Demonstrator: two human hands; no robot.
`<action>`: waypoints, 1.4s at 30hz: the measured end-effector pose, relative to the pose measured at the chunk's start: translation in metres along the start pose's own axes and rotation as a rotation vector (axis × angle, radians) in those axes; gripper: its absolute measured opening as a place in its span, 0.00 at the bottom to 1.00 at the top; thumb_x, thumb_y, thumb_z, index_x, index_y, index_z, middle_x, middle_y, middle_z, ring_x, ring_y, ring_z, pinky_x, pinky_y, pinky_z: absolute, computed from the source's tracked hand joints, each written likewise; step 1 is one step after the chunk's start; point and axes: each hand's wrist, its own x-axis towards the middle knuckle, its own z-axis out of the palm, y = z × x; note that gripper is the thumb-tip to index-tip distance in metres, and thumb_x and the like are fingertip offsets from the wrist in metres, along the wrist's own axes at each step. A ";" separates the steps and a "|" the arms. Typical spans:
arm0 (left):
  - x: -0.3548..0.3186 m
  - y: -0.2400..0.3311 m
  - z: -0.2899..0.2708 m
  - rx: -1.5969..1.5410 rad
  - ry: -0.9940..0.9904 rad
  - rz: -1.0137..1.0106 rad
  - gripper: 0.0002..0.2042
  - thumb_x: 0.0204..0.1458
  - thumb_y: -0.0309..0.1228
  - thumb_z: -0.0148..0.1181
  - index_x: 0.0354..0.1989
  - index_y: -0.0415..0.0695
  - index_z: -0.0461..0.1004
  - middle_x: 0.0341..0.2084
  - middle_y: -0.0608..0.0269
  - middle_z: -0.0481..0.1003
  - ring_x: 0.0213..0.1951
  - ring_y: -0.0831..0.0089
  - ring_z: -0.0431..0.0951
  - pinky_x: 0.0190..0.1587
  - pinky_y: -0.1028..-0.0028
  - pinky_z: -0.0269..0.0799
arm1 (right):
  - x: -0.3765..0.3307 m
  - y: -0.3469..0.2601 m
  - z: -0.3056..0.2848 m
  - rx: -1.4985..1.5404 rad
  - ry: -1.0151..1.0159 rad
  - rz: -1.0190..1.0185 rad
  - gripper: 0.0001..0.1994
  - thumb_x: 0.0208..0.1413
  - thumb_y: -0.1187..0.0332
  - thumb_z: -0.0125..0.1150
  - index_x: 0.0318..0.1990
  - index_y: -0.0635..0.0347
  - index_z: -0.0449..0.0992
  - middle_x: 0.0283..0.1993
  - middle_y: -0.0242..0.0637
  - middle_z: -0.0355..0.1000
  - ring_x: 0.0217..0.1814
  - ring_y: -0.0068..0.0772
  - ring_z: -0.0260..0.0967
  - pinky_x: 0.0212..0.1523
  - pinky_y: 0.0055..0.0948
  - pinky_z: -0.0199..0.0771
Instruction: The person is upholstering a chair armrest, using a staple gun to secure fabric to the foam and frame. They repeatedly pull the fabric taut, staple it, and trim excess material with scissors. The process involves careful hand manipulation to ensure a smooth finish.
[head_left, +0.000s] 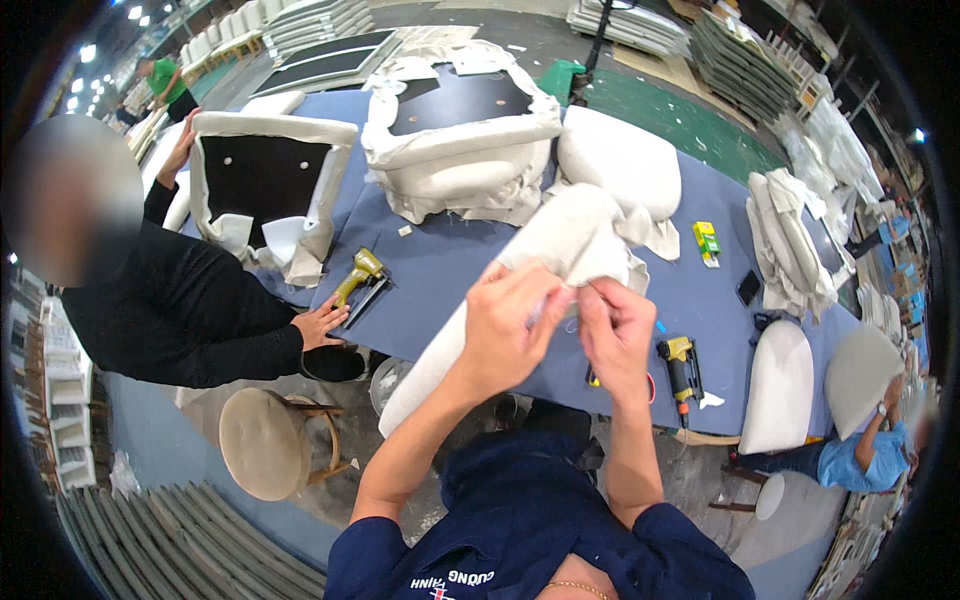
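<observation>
A long curved cushion piece in cream fabric (440, 365) lies slantwise in front of me, reaching from the table over its near edge. At its folded end, my left hand (515, 325) pinches the loose cream fabric (602, 258). Close beside it, my right hand (617, 330) grips the same fabric, fingertips nearly touching the left ones. To the right of my right hand lies a yellow and black staple gun (680, 370). The spot between my fingertips is too small to make out.
A blue-covered table (470, 270) holds several upholstered seats (465, 165), a green and yellow box (706, 243) and a phone (748, 288). At left, a co-worker in black (200, 310) touches another staple gun (362, 280) and a seat frame (270, 185). A round stool (262, 445) stands below.
</observation>
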 end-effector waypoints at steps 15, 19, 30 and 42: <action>0.099 -0.020 0.018 -0.243 -0.493 0.045 0.20 0.49 0.38 0.70 0.49 0.43 0.80 0.48 0.56 0.76 0.45 0.64 0.74 0.48 0.66 0.67 | -0.019 -0.022 -0.085 -0.181 -0.137 -0.008 0.12 0.65 0.66 0.60 0.34 0.66 0.83 0.15 0.26 0.61 0.17 0.14 0.54 0.20 0.24 0.53; 0.103 -0.036 0.057 -0.619 -0.723 0.100 0.26 0.40 0.39 0.75 0.50 0.44 0.80 0.61 0.54 0.71 0.59 0.59 0.70 0.61 0.62 0.63 | -0.028 -0.035 -0.094 -0.317 -0.213 0.013 0.09 0.63 0.70 0.62 0.34 0.65 0.83 0.15 0.31 0.65 0.15 0.19 0.58 0.20 0.24 0.57; 0.093 -0.007 0.073 -0.757 -0.866 0.116 0.21 0.40 0.29 0.76 0.46 0.41 0.80 0.43 0.58 0.80 0.51 0.62 0.77 0.58 0.64 0.68 | -0.053 -0.020 -0.108 -0.209 -0.115 -0.045 0.05 0.57 0.72 0.64 0.32 0.64 0.81 0.16 0.33 0.66 0.15 0.24 0.63 0.21 0.25 0.60; 0.109 -0.018 0.070 -0.798 -0.909 0.050 0.16 0.44 0.35 0.74 0.39 0.41 0.80 0.38 0.60 0.81 0.44 0.67 0.79 0.50 0.69 0.72 | -0.044 -0.031 -0.103 -0.412 -0.103 -0.071 0.07 0.58 0.72 0.62 0.31 0.65 0.83 0.18 0.36 0.71 0.16 0.24 0.66 0.21 0.25 0.62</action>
